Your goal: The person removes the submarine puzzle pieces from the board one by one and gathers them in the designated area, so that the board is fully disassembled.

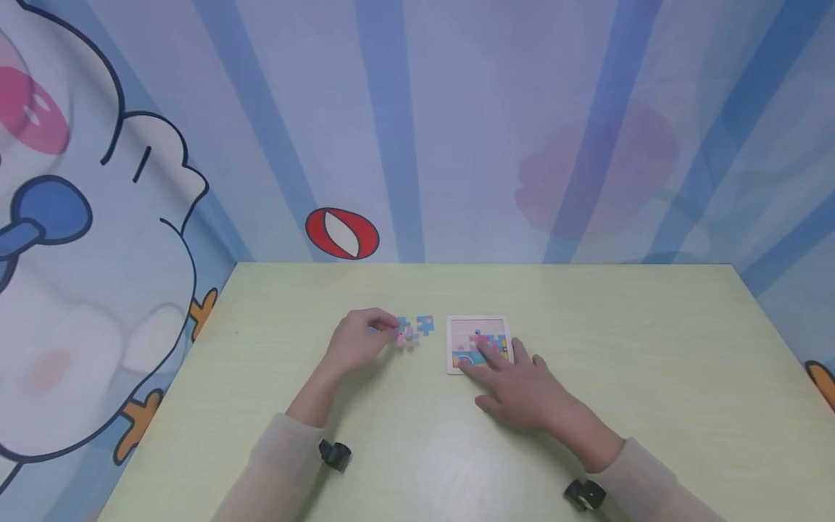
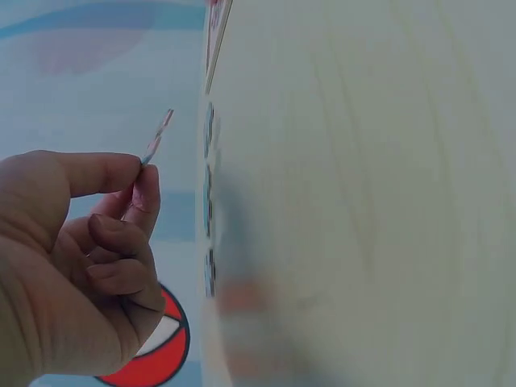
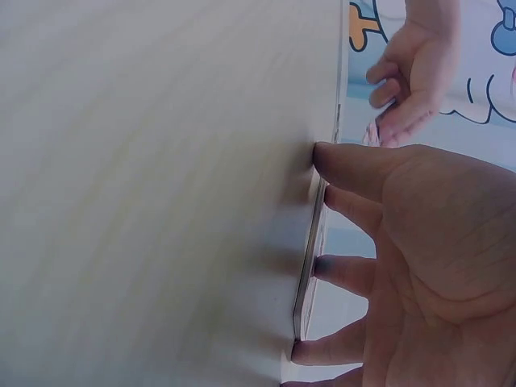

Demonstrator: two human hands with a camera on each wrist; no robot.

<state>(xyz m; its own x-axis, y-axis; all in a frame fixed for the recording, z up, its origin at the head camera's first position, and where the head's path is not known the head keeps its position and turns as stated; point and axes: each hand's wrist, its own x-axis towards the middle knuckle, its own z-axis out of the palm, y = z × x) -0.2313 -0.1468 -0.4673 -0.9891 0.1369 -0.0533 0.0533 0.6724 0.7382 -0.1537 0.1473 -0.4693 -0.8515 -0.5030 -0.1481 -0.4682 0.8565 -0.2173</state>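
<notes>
Tabletop (image 1: 620,326) pale yellow-green, faintly grained; backdrop (image 1: 470,145) striped in two blues. Puzzle tray (image 1: 449,348) white-rimmed, its fitted pieces (image 1: 501,341) mostly pink and blue; loose pieces (image 1: 425,323) likewise.

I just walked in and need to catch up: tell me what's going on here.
Someone's left grip pinches a jigsaw piece above the table, near loose pieces. Their right grip rests on the puzzle tray, which is only partly filled: fitted pieces across the bottom, bare at the top.

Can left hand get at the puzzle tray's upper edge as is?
Probably yes: only loose pieces show between left hand and puzzle tray, and right hand leaves the upper edge uncovered.
</notes>
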